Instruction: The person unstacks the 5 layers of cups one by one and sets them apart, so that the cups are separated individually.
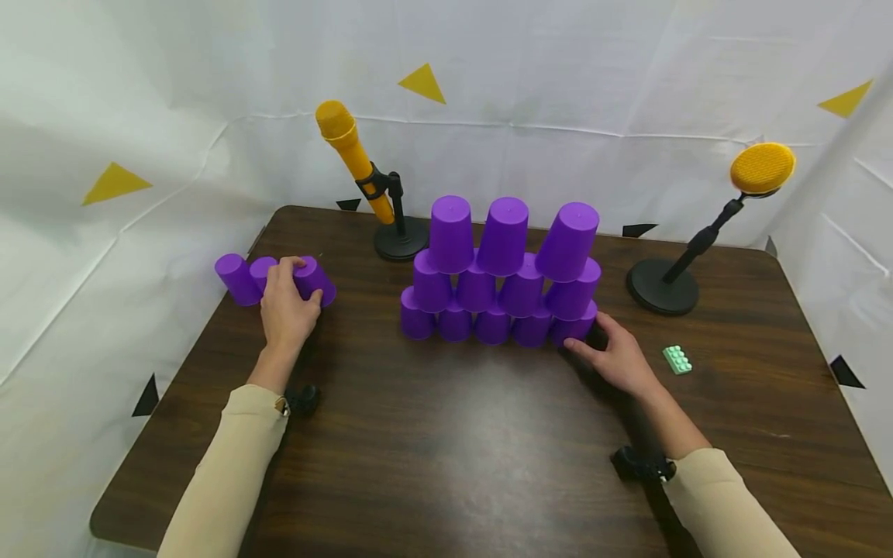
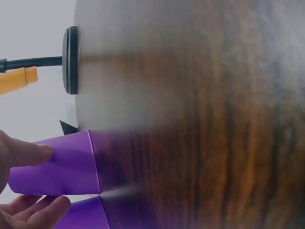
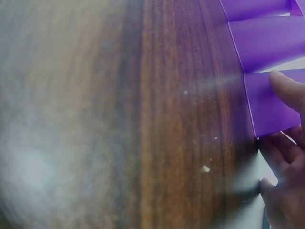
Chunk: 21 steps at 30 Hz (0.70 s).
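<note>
A wall of purple cups (image 1: pixel 501 271) stands upside down mid-table in three tiers. My right hand (image 1: pixel 593 333) rests at its lower right corner, thumb and straight fingers touching the bottom right cup (image 1: pixel 574 328); the right wrist view shows a fingertip (image 3: pixel 286 88) lying on that cup (image 3: pixel 267 105). To the left, three more purple cups stand together. My left hand (image 1: pixel 296 279) grips the rightmost one (image 1: pixel 315 280), and two more cups (image 1: pixel 237 279) are beside it. In the left wrist view a thumb (image 2: pixel 28 152) and fingers hold that cup (image 2: pixel 62 167).
A yellow microphone (image 1: pixel 352 155) on a black stand sits behind the cups, and a yellow round pad (image 1: pixel 762 167) on another stand is at the back right. A small green block (image 1: pixel 677 359) lies right of my right hand. The dark wooden table (image 1: pixel 453 449) is ringed by white cloth.
</note>
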Tool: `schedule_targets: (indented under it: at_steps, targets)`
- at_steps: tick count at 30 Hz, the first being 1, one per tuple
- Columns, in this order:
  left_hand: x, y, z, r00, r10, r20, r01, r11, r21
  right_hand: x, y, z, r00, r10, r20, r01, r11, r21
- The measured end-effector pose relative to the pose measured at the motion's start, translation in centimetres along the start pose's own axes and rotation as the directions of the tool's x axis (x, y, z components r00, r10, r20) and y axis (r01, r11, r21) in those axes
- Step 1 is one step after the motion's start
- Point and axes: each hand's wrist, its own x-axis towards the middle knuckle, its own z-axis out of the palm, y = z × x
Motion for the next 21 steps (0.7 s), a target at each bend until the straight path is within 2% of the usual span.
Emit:
schedule_targets:
  at_steps: [3, 8, 12, 14, 16, 19, 21]
  targets:
    - [0.1, 0.0, -0.1, 1.0, 0.006, -0.006, -0.007, 1.0, -0.015, -0.1, 0.1, 0.0, 1.0, -0.003, -0.004, 0.003, 1.0, 0.005]
    - [0.1, 0.3, -0.8, 0.998, 0.045, -0.055, -0.046, 0.998, -0.035, 0.0, 0.1, 0.1, 1.0, -0.003, -0.002, 0.003, 1.0, -0.001]
    - [0.4, 1.9, -1.9, 0.985, 0.133, -0.111, -0.135, 0.991, -0.012, 0.0, 0.1, 0.1, 1.0, 0.0, -0.003, 0.0, 1.0, -0.003]
    - [0.6, 3.3, -2.5, 0.968, 0.208, -0.137, -0.21, 0.978, 0.001, 0.0, 0.1, 0.0, 1.0, 0.001, -0.003, -0.001, 1.0, -0.001]
    - [0.7, 5.2, -3.0, 0.944, 0.287, -0.161, -0.294, 0.956, -0.021, 0.0, 0.1, 0.0, 1.0, -0.001, -0.002, 0.001, 1.0, 0.001]
    - [0.6, 9.1, -3.8, 0.91, 0.376, -0.178, -0.4, 0.907, -0.131, 0.0, 0.1, 0.0, 1.0, -0.004, -0.002, 0.004, 1.0, 0.001]
    - [0.3, 11.9, -4.1, 0.887, 0.425, -0.182, -0.459, 0.855, -0.24, 0.0, 0.1, 0.0, 1.0, -0.005, -0.002, 0.005, 1.0, 0.0]
